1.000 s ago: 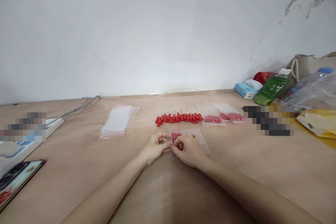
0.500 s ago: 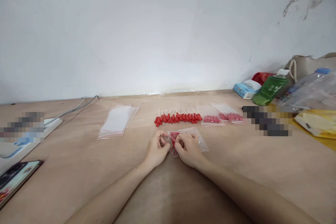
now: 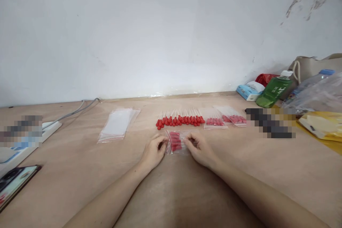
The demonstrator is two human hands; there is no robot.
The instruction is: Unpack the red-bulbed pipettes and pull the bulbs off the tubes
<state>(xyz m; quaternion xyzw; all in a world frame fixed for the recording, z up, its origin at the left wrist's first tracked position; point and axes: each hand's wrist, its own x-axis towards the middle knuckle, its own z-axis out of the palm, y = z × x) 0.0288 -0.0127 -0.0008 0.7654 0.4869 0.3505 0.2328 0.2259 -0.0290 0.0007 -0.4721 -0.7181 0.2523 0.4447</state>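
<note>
A clear zip bag (image 3: 184,150) lies crosswise on the table, with several red-bulbed droppers (image 3: 175,141) inside, bulbs towards its zip end at the left. My left hand (image 3: 154,150) is closed in a pinch on that zip edge. At the bag's other side, my right hand (image 3: 200,148) has thumb and fingers pinched on the plastic, covering that end. Beyond the bag lies a row of loose red-bulbed droppers (image 3: 180,119), thin clear stems pointing to the wall. Filled zip bags (image 3: 215,123) rest to the right of this row.
Flat zip bags (image 3: 116,125) are stacked at the left. Further left are a power strip (image 3: 52,128), a grey cable (image 3: 72,114) and a phone (image 3: 20,181). A tissue pack (image 3: 249,92), a green bottle (image 3: 275,89) and plastic bags (image 3: 315,94) crowd the right.
My right hand has moved right, from over the red bulbs to the bag's far end. My left hand has shifted slightly left, and the bulbs now show uncovered.
</note>
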